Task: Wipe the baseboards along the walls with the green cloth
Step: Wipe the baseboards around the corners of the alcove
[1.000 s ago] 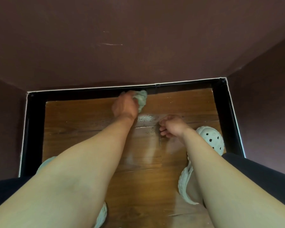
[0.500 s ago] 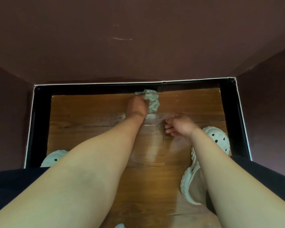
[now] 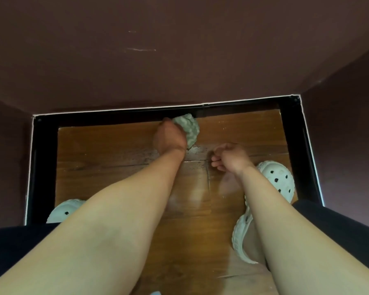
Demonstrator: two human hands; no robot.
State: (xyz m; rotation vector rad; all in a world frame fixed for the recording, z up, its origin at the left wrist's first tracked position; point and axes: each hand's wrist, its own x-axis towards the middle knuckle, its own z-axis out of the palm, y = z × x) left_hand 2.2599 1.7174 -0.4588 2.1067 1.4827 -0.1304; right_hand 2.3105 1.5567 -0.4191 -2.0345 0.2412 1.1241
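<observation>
My left hand (image 3: 169, 137) grips the pale green cloth (image 3: 189, 128) and holds it against the black baseboard (image 3: 115, 117) of the far wall, near its middle seam. Bunched up, the cloth sticks out to the right of my fingers. My right hand (image 3: 229, 156) hovers just above the wooden floor (image 3: 107, 150) to the right, fingers loosely curled, holding nothing. Black baseboard also runs along the left wall (image 3: 44, 167) and the right wall (image 3: 294, 150).
Dark maroon walls close in this narrow alcove on three sides. My feet in white perforated clogs stand on the floor, the left clog (image 3: 64, 210) near the left baseboard and the right clog (image 3: 277, 179) near the right one. Dark shorts cover my knees.
My left hand has slid the cloth rightward along the far baseboard to about its middle seam. My right hand stayed low over the floor.
</observation>
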